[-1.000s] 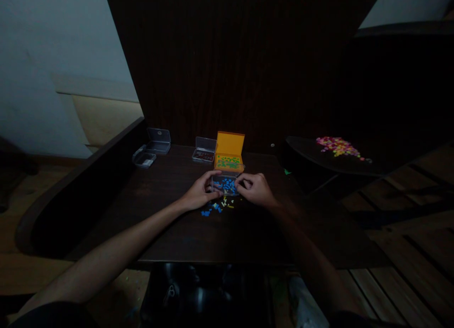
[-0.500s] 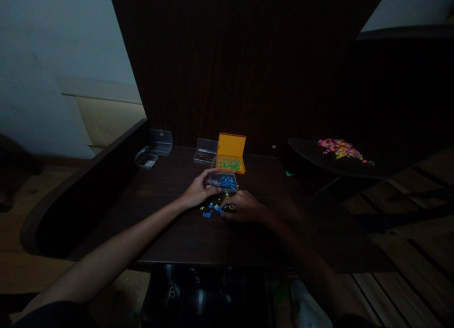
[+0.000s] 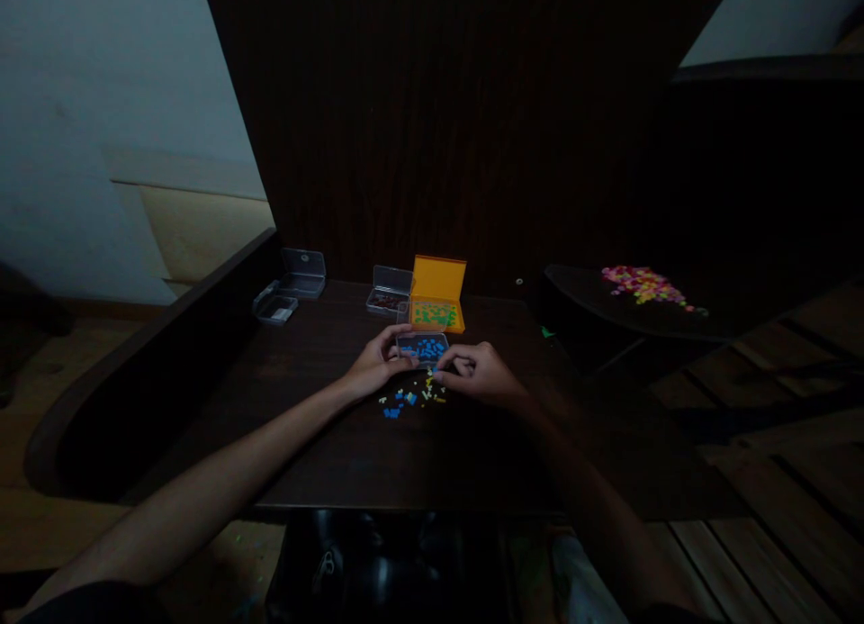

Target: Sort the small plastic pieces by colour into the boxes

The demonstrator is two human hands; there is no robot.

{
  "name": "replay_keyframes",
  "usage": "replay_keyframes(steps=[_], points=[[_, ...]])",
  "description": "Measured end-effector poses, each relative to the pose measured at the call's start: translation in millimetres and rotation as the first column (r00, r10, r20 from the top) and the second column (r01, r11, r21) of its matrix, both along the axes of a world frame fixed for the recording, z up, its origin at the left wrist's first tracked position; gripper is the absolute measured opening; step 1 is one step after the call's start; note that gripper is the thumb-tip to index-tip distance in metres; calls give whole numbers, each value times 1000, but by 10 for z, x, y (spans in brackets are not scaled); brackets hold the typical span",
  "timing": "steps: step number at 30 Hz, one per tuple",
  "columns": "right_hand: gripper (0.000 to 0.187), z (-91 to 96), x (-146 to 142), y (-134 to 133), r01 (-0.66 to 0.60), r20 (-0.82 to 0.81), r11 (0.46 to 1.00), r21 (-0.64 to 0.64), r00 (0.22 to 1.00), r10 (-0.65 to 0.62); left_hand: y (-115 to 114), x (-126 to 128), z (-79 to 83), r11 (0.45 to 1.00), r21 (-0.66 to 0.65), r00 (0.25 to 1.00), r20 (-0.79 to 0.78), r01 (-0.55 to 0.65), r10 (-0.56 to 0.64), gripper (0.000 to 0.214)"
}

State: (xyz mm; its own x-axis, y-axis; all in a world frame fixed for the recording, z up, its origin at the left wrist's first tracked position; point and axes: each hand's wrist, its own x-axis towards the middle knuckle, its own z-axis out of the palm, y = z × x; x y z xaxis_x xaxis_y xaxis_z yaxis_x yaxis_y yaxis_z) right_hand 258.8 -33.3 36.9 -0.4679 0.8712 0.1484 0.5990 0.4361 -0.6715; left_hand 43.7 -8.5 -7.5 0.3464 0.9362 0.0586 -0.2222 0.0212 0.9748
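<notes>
My left hand (image 3: 378, 361) grips the left side of a small clear plastic box (image 3: 441, 361), whose lid stands open behind it. Inside lie many small blue pieces (image 3: 428, 347). At the box's near right corner my right hand (image 3: 476, 372) is closed in a pinch, with a bit of blue showing at the fingertips. Loose blue pieces (image 3: 391, 413) and pale yellow pieces (image 3: 427, 393) are scattered on the dark wooden table (image 3: 324, 462) in front of the box.
Behind the box stand an open yellow case (image 3: 438, 278) with green pieces and a clear box (image 3: 388, 300) with dark reddish pieces. Two clear boxes (image 3: 303, 286) sit at the back left. A pink and yellow heap (image 3: 644, 286) lies on a ledge at right. A raised wooden side (image 3: 155, 363) bounds the left.
My right hand has moved up from the loose pieces to the box's near right corner, with a small blue piece in its pinch. My left hand still holds the box.
</notes>
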Motion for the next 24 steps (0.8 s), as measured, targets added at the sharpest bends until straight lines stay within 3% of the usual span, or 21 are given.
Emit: replay_keyframes(steps=[4,14,19,24], points=[[25,-1,74,87,120,41,993,15,992,-120,-51,30,-6,998,24,999,-14,50,-50,63],[19,-36,147,147,34,129,993,-111,991,-20,-148,61,8,990,33,989,-65,139,-136,68],[29,-16,187,164,-2,71,980,-200,997,16,-164,68,40,989,26,986,-91,145,-142,72],[30,37,221,151,-37,17,982,-184,999,41,-154,49,53,990,36,987,-89,136,-133,68]])
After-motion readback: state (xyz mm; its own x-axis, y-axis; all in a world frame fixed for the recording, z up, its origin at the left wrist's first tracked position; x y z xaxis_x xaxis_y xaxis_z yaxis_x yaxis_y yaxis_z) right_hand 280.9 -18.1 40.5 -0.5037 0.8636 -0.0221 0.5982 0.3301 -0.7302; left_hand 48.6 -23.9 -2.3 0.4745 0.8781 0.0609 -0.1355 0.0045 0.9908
